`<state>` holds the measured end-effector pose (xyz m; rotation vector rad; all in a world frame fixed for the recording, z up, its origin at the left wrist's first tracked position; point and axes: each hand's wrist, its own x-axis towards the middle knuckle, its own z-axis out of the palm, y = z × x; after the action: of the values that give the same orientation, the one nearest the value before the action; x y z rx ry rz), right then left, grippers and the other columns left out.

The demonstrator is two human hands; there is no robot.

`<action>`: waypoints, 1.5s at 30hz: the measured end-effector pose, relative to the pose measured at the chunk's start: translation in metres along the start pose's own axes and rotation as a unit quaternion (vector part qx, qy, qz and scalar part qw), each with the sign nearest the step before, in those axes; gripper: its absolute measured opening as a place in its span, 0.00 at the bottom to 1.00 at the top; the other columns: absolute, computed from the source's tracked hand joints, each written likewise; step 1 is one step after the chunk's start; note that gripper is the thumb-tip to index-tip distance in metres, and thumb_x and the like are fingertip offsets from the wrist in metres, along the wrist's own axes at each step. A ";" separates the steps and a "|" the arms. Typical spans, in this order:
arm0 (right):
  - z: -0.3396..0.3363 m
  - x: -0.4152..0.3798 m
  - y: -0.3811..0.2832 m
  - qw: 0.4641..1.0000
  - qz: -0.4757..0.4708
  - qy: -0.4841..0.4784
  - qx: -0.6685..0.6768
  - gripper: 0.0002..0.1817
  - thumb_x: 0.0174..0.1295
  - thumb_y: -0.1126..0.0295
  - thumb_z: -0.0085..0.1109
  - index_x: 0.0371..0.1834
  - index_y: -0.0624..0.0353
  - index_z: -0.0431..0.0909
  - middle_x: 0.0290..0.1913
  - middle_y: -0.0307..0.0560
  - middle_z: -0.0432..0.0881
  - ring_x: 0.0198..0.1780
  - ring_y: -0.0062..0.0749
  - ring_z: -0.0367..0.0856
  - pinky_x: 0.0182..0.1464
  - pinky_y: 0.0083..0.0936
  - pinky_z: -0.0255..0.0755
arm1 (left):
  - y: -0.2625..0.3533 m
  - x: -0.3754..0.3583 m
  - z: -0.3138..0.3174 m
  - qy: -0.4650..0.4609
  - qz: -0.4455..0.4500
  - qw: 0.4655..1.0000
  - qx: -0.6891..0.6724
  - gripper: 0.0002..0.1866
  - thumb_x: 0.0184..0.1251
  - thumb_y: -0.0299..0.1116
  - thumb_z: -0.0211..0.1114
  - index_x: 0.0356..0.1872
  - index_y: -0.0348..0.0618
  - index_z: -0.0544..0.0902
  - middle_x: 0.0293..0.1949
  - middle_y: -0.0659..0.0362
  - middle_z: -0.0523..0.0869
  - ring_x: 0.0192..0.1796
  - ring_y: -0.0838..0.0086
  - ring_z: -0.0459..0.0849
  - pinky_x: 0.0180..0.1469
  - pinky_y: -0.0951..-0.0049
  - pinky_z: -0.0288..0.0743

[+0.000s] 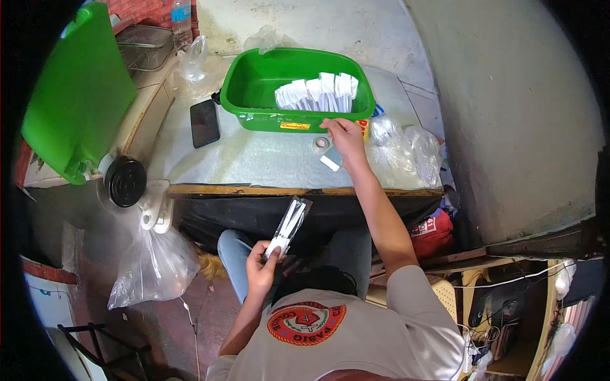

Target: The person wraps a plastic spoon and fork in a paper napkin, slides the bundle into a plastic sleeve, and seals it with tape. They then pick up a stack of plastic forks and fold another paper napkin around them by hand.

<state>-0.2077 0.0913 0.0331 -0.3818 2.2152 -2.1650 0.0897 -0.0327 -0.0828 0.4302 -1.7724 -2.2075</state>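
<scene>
Over the lap, left hand [259, 267] grip closed on clear packet [289, 227], right hand [346, 140] fingers loosely open beside tape roll [321, 143]

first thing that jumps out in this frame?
The bright green basin at the far side of the table, with white packets stacked inside. Next, the right hand stretched out to the basin's near rim, beside a small tape roll, while the left hand holds a clear sleeve of white utensils over the lap. A big green lid fills the left edge.
</scene>
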 end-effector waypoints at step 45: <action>-0.038 -0.005 -0.113 0.883 0.053 -0.431 -0.177 0.08 0.75 0.67 0.42 0.37 0.56 0.68 0.21 0.34 0.68 0.19 0.13 0.62 0.19 0.14 0.56 | 0.025 0.030 0.030 -0.096 -0.036 0.994 -0.037 0.02 0.71 0.25 0.59 0.38 0.38 0.78 0.33 0.62 0.83 0.35 0.81 0.81 0.39 0.80 0.73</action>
<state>-0.1916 0.1283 0.1450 -0.9709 1.9667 -1.1355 0.0507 -0.0234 -0.0538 0.2770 -1.7862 -2.4284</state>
